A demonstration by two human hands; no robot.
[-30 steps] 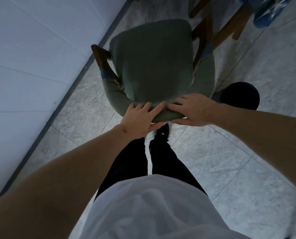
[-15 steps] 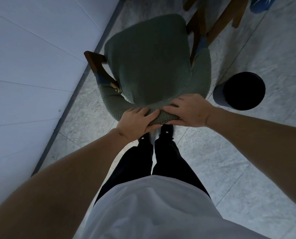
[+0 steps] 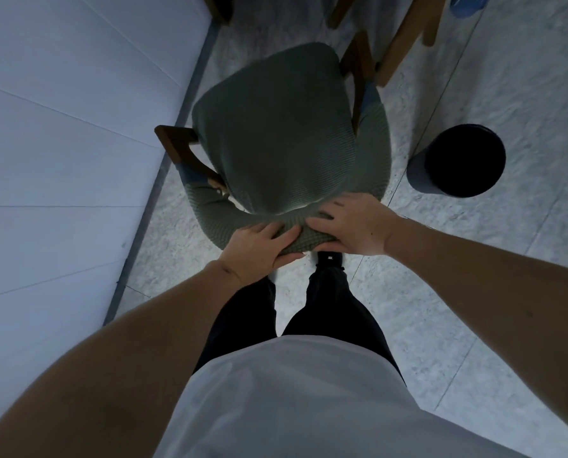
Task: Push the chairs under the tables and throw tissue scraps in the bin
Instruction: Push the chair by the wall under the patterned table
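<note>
Both hands grasp the top of the backrest of a green chair (image 3: 276, 133), right in front of the person. The left hand (image 3: 259, 247) lies on the near left part of the padded backrest, its fingers (image 3: 277, 234) spread over the knitted fabric and its thumb tucked under the near edge, so it holds the rim. The right hand (image 3: 353, 228) sits just beside it, to the right, with fingers curled over the top of the same rim and pointing toward the left hand; the two nearly touch at their fingertips.

The chair extends away from the hands: its green seat cushion lies beyond them, and dark wooden armrests show on either side, one (image 3: 180, 150) ahead and left of the left hand, the other ahead and right of the right hand. Past the chair, farther from the hands, light wooden legs (image 3: 405, 38) of other furniture stand on the floor.

To the right of the right hand, apart from the chair, a round dark bin (image 3: 457, 161) stands on the pale speckled floor (image 3: 507, 94). A white wall (image 3: 61, 127) runs along to the left of the left hand. Directly beneath the hands are the person's dark trousers (image 3: 325, 312) and a dark shoe (image 3: 330, 259), with a white shirt (image 3: 292, 401) nearer still.
</note>
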